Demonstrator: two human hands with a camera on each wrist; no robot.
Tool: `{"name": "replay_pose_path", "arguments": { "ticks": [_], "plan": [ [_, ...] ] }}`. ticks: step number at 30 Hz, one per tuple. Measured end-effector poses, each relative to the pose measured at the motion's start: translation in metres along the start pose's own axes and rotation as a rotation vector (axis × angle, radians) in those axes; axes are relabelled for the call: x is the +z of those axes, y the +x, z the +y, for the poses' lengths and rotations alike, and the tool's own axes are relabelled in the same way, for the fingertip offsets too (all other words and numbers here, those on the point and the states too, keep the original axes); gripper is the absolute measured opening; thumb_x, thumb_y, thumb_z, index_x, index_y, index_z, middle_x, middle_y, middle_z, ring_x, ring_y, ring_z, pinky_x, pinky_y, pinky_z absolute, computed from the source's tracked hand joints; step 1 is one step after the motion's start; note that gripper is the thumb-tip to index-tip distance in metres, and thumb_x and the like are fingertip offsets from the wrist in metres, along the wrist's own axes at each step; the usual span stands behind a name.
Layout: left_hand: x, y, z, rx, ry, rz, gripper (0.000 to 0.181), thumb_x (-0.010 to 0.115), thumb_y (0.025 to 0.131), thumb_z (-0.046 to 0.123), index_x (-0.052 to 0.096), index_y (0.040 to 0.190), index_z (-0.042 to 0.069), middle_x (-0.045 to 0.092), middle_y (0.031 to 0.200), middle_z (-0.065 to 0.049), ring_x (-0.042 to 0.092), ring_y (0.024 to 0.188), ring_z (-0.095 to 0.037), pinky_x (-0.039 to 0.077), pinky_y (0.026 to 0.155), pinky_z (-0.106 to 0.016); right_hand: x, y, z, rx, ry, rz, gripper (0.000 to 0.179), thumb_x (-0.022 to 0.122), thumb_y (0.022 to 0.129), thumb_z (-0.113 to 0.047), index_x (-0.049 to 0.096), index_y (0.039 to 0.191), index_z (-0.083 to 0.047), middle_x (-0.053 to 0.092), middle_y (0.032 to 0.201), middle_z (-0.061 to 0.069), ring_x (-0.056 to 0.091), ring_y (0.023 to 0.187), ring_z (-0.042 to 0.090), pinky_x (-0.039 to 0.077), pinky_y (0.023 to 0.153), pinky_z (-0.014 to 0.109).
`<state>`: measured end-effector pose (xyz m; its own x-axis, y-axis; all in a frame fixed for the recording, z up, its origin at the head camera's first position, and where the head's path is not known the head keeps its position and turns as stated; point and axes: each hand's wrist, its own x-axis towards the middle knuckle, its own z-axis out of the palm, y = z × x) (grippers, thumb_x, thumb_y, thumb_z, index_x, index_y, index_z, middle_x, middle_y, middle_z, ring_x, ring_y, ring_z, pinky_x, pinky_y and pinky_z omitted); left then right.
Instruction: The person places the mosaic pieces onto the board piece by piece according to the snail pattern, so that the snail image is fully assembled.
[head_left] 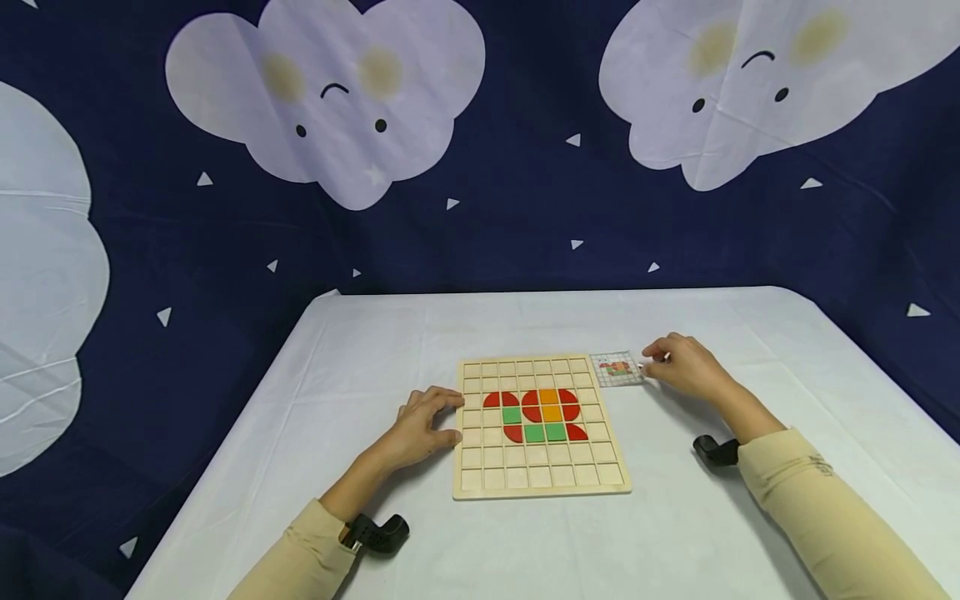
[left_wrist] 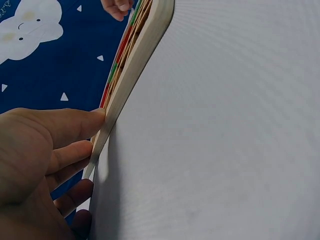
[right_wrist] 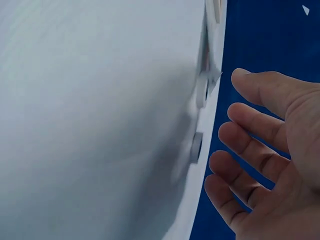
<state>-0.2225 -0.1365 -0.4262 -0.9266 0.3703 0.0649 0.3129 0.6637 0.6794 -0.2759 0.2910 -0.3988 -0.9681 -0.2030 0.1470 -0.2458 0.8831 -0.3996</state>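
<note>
A square wooden grid board [head_left: 543,479] lies on the table, with red, green and orange pieces forming a pattern in its cells. My left hand [head_left: 418,427] touches the board's left edge with its fingertips, fingers spread and relaxed. In the left wrist view, the thumb [left_wrist: 75,125] lies against the board's side. A small pattern card [head_left: 617,369] with a printed grid and coloured figure lies beside the board's upper right corner. Just right of that card is my right hand [head_left: 686,365]. Its fingers are loosely bent, and the right wrist view shows nothing between them.
Two small pale pieces [right_wrist: 196,148] stand out near the table's edge line in the right wrist view, close to the right fingertips. A white cloth covers the table [head_left: 525,550]. Behind it hangs a dark blue curtain [head_left: 525,167] with cloud prints.
</note>
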Motion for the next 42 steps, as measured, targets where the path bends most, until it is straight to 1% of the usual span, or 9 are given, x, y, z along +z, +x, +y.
{"name": "replay_pose_path", "arguments": {
  "ticks": [8, 13, 17, 21, 24, 28, 32, 37, 42],
  "plan": [
    [0.001, 0.000, 0.000, 0.004, 0.001, 0.008, 0.048, 0.074, 0.076, 0.015, 0.061, 0.122, 0.012, 0.053, 0.133, 0.001, 0.040, 0.114, -0.019, 0.026, 0.090, -0.039, 0.001, -0.006, 0.008, 0.010, 0.052, -0.027, 0.031, 0.067, 0.081, -0.015, 0.066, 0.108, 0.001, 0.063, 0.100, 0.019, 0.060, 0.089, 0.031, 0.045, 0.076, 0.043],
    [0.000, 0.000, 0.000, -0.005, 0.003, 0.006, 0.048, 0.074, 0.076, 0.015, 0.061, 0.123, 0.012, 0.053, 0.133, 0.002, 0.040, 0.112, -0.017, 0.026, 0.089, -0.037, 0.004, -0.004, 0.007, -0.010, 0.037, -0.026, 0.030, 0.068, 0.079, -0.013, 0.068, 0.106, 0.000, 0.062, 0.094, 0.016, 0.057, 0.085, 0.026, 0.043, 0.074, 0.037],
    [0.001, 0.000, -0.001, 0.010, -0.003, 0.011, 0.048, 0.074, 0.076, 0.014, 0.061, 0.122, 0.011, 0.053, 0.132, 0.001, 0.041, 0.113, -0.018, 0.026, 0.090, -0.040, 0.007, -0.001, 0.006, -0.022, 0.018, -0.040, 0.030, 0.068, 0.078, -0.011, 0.069, 0.106, -0.001, 0.060, 0.090, 0.013, 0.052, 0.080, 0.021, 0.039, 0.069, 0.032],
    [0.002, 0.000, -0.001, 0.023, -0.002, 0.018, 0.049, 0.074, 0.075, 0.013, 0.061, 0.122, 0.011, 0.054, 0.132, 0.000, 0.041, 0.112, -0.018, 0.025, 0.090, -0.040, 0.009, 0.000, 0.006, -0.029, -0.005, -0.039, 0.028, 0.068, 0.077, -0.010, 0.070, 0.104, -0.001, 0.059, 0.089, 0.013, 0.051, 0.079, 0.022, 0.037, 0.068, 0.033],
    [0.002, 0.001, -0.001, 0.025, -0.003, 0.019, 0.049, 0.074, 0.075, 0.012, 0.061, 0.123, 0.011, 0.054, 0.132, 0.000, 0.041, 0.113, -0.018, 0.025, 0.090, -0.040, 0.008, -0.001, 0.006, -0.014, -0.016, -0.040, 0.028, 0.069, 0.077, -0.011, 0.070, 0.103, 0.000, 0.060, 0.091, 0.014, 0.052, 0.082, 0.024, 0.038, 0.070, 0.035],
    [0.002, 0.001, -0.001, 0.023, -0.006, 0.013, 0.049, 0.073, 0.075, 0.012, 0.061, 0.123, 0.011, 0.054, 0.132, 0.000, 0.041, 0.112, -0.018, 0.025, 0.090, -0.039, 0.006, -0.006, 0.007, 0.011, -0.028, -0.049, 0.027, 0.068, 0.079, -0.014, 0.070, 0.102, 0.000, 0.060, 0.093, 0.015, 0.053, 0.087, 0.028, 0.039, 0.073, 0.039],
    [0.001, 0.001, -0.001, 0.025, 0.004, 0.017, 0.049, 0.073, 0.075, 0.013, 0.061, 0.122, 0.011, 0.054, 0.132, 0.000, 0.041, 0.110, -0.017, 0.026, 0.088, -0.037, 0.004, -0.012, 0.012, 0.022, -0.028, -0.048, 0.026, 0.068, 0.079, -0.016, 0.070, 0.101, -0.001, 0.061, 0.093, 0.014, 0.053, 0.086, 0.027, 0.038, 0.072, 0.037],
    [0.000, 0.000, -0.001, 0.027, 0.005, 0.017, 0.048, 0.073, 0.075, 0.013, 0.061, 0.122, 0.011, 0.054, 0.131, 0.001, 0.041, 0.109, -0.017, 0.025, 0.088, -0.036, 0.002, -0.017, 0.018, 0.000, -0.017, -0.036, 0.025, 0.069, 0.078, -0.015, 0.070, 0.098, -0.001, 0.061, 0.088, 0.011, 0.053, 0.082, 0.023, 0.037, 0.070, 0.032],
    [0.000, 0.000, -0.001, 0.026, 0.005, 0.014, 0.049, 0.073, 0.075, 0.013, 0.061, 0.123, 0.011, 0.054, 0.131, 0.001, 0.041, 0.111, -0.017, 0.026, 0.088, -0.036, 0.000, -0.016, 0.013, -0.034, -0.003, -0.008, 0.025, 0.070, 0.078, -0.013, 0.070, 0.099, -0.001, 0.064, 0.089, 0.011, 0.055, 0.082, 0.023, 0.039, 0.071, 0.033]
  ]
}}
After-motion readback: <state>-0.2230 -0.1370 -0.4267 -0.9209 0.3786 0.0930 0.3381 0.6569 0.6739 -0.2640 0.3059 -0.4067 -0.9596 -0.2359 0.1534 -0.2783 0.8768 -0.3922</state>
